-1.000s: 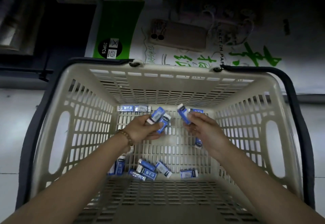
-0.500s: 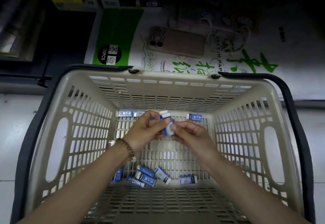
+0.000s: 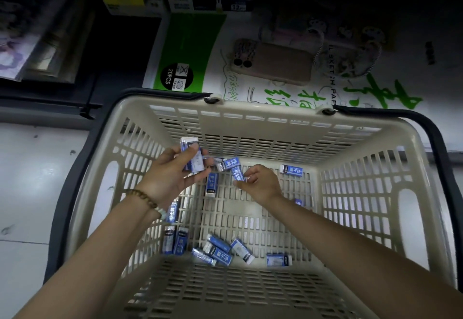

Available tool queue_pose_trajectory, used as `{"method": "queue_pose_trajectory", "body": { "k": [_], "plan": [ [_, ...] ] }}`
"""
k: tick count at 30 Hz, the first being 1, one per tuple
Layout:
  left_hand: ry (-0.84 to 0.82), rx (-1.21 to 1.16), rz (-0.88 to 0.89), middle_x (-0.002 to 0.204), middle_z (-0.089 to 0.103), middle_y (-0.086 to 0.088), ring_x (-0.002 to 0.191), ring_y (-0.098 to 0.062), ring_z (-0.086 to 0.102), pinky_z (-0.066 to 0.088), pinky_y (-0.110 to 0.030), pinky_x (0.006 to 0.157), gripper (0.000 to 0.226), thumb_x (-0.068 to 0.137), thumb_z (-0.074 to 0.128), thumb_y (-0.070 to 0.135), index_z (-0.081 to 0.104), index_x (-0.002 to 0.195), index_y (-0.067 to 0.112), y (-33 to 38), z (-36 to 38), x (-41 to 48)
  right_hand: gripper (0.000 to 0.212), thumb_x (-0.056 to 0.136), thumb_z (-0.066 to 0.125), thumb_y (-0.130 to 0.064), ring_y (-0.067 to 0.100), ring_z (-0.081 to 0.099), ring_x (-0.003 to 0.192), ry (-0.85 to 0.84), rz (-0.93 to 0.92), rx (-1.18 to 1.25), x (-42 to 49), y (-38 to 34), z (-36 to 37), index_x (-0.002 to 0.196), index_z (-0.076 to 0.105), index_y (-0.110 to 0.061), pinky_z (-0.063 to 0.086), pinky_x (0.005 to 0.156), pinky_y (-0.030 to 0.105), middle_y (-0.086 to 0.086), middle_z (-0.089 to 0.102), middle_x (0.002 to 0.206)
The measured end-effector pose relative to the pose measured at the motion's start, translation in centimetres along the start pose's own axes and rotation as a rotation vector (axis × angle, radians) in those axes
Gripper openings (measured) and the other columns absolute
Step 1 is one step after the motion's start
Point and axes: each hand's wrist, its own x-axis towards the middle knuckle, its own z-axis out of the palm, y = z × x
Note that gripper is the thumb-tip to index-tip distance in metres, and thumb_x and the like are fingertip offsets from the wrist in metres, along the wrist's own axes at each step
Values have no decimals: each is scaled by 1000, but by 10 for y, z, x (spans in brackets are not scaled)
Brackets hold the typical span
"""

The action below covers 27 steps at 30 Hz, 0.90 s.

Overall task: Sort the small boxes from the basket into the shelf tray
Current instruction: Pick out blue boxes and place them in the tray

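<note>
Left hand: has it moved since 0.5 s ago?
Yes. The left hand, gripping several small boxes, has shifted left toward the left wall of the basket, away from the right hand, which pinches one small box.

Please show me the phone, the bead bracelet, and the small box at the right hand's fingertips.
phone [image 3: 275, 64]: head view, middle of its back.
bead bracelet [image 3: 142, 195]: head view, beads on the wrist.
small box [image 3: 237, 173]: head view, its blue printed face.

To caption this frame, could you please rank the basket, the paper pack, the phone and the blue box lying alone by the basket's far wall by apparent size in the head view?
1. basket, largest by far.
2. paper pack, though the basket hides part of it.
3. phone.
4. blue box, clearly smallest.
</note>
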Motion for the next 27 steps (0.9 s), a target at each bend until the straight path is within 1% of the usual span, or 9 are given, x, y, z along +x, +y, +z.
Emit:
{"method": "queue_pose_trajectory", "body": {
  "k": [3,6,8,11,14,17,21,24,27],
  "plan": [
    [-14,5,11,73,71,2,68,-12,70,58,-24,62,14,88,55,18,63,90,7,1,2,2,26,69,81,-32,12,55,74,48,-60,-188,-3,1,3,73,57,-25,40,62,25,-8,56,74],
    [-7,36,-16,66,68,5,58,-5,64,53,-18,53,16,84,59,25,64,87,10,0,4,0,17,74,78,-24,18,60,85,44,-88,-219,-9,3,-1,80,63,-17,48,70,30,1,64,89],
    [4,91,-4,65,65,7,53,-2,59,49,-16,49,15,84,60,27,62,83,13,-2,4,0,18,75,77,-10,22,63,83,29,-73,-43,-13,0,-11,86,66,-4,51,73,32,13,68,92],
    [-19,129,6,68,66,8,54,-2,57,48,-16,49,16,82,60,31,63,82,15,-4,6,1,20,77,72,0,8,62,65,-9,-103,256,-26,-18,-36,96,65,6,49,61,15,13,66,82],
    [-55,107,-22,69,69,7,59,-4,62,52,-18,52,23,85,55,35,64,84,14,-3,7,0,22,87,62,-3,-6,58,55,-82,-227,377,-40,-47,-61,109,65,-1,46,57,9,0,64,75],
    [-120,10,-61,81,72,-2,66,-8,67,55,-21,56,28,89,48,33,62,93,9,-2,10,1,17,90,56,-3,2,60,63,-246,-338,472,-56,-72,-81,105,63,-7,50,59,15,0,67,79],
    [-293,78,-117,96,71,-7,84,-13,69,57,-24,66,45,73,55,39,64,103,8,-1,17,-5,14,84,63,-3,7,65,66,-384,-417,457,-70,-90,-83,94,65,-12,54,64,17,-1,70,80],
    [-396,219,-76,98,69,-5,84,-10,68,56,-21,70,38,70,63,23,62,106,10,-3,18,-12,15,82,66,-3,7,66,65,-317,-406,410,-71,-92,-75,92,67,-14,54,66,17,2,69,85],
    [-405,252,-66,99,66,-6,81,-9,67,56,-20,69,38,78,59,2,52,116,4,-5,18,-12,20,80,69,-5,10,68,67,-288,-333,450,-69,-89,-74,98,67,-15,56,71,18,-2,69,86]
  ]
}}
